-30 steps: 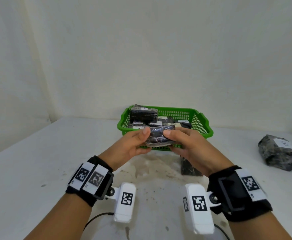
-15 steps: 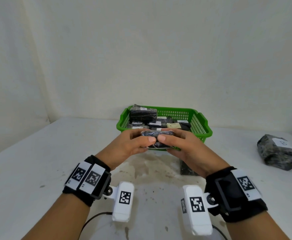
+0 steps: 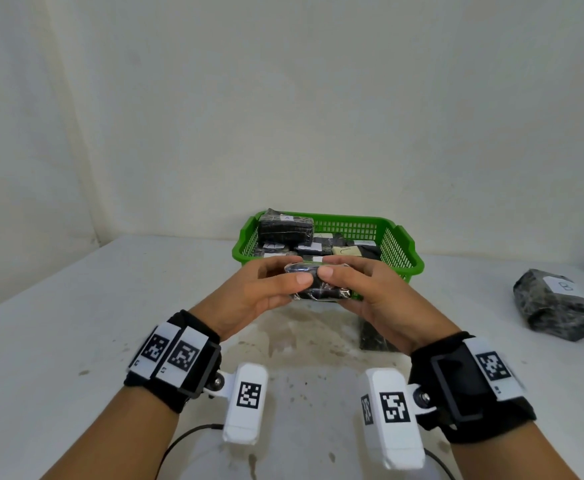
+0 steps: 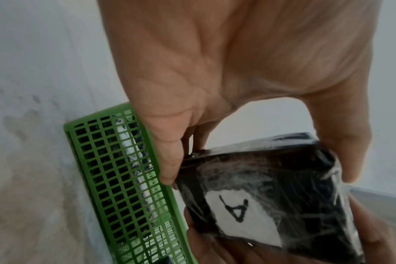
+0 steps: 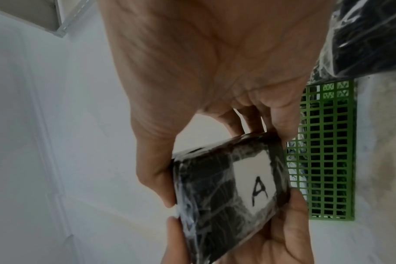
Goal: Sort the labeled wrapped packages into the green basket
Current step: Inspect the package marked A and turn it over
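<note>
Both hands hold one small black package wrapped in clear film just in front of the green basket. My left hand pinches its left end between thumb and fingers, and my right hand pinches the right end. The underside carries a white label marked "A", which faces the wrist cameras. The basket holds several black wrapped packages with white labels, one stacked high at its back left.
A larger dark wrapped package with a white label lies on the white table at the right. Another flat black package lies on the table under my right hand, in front of the basket. A white wall stands close behind the basket.
Both hands have turned the package over, so its flat face now points down, and the thumbs have come together on top. The package stays in front of the basket.
</note>
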### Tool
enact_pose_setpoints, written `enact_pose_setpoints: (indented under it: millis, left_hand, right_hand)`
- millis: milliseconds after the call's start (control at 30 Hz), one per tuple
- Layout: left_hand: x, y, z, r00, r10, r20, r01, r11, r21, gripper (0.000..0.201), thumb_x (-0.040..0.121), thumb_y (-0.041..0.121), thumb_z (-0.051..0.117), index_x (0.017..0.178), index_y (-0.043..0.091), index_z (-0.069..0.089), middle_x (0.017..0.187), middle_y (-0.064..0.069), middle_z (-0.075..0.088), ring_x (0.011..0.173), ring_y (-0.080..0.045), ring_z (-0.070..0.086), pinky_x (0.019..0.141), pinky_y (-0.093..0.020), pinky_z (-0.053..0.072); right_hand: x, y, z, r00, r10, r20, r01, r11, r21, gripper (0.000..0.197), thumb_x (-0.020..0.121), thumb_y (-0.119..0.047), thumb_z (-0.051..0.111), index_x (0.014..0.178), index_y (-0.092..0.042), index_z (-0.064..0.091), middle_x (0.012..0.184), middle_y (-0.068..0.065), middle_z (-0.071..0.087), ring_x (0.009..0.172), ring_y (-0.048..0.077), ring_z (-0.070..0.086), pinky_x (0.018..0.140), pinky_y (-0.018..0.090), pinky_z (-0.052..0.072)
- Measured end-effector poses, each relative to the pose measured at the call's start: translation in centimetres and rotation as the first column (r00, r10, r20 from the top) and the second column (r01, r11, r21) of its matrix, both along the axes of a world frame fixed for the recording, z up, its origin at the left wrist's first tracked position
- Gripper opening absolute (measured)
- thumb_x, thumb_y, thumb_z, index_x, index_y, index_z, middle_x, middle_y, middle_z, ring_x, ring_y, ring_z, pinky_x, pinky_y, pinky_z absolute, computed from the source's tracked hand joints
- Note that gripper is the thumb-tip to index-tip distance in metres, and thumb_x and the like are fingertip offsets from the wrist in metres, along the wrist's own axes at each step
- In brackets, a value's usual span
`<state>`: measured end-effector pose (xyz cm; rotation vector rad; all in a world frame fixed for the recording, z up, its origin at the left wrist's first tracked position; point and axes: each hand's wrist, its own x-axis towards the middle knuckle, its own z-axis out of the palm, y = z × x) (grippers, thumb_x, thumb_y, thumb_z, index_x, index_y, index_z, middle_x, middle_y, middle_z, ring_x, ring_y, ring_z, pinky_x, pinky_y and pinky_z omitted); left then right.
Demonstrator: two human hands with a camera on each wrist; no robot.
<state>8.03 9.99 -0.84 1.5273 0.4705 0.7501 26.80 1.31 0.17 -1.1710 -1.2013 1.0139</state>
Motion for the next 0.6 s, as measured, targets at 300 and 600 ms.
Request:
enact_pose_setpoints:
  millis: [300,600]
  left_hand:
    - [-0.7,-0.2,1.1,0.985,-0.069,0.161,0.120,0.937,-0.328,0.079,0.083,0.061,0.054,0.141,0.007,0.049,0.137,-0.025,0.055,0.129,-0.037,0.053,0.114,-0.049,0.037]
    - [0.9,0.0,1.1,0.957,0.116,0.266,-0.050,0.968,-0.244,0.053,0.101,0.046,0.041,0.143,0.014,0.047,0.137,-0.018,0.057,0.122,-0.034,0.060,0.097,-0.048,0.053]
  right_hand:
    - [1.0,0.0,-0.4,0.991,0.043,0.126,-0.053,0.996,0.079,0.073,0.072,-0.029,0.094,0.137,-0.026,0.060,0.135,-0.001,0.069,0.116,0.014,0.072,0.097,0.028,0.057]
    - [1.2,-0.3,-0.1,0.993,-0.079,-0.082,0.089,0.989,0.119,0.035,0.084,-0.024,0.078,0.111,-0.003,0.071,0.120,0.022,0.074,0.108,0.034,0.074,0.094,0.049,0.061]
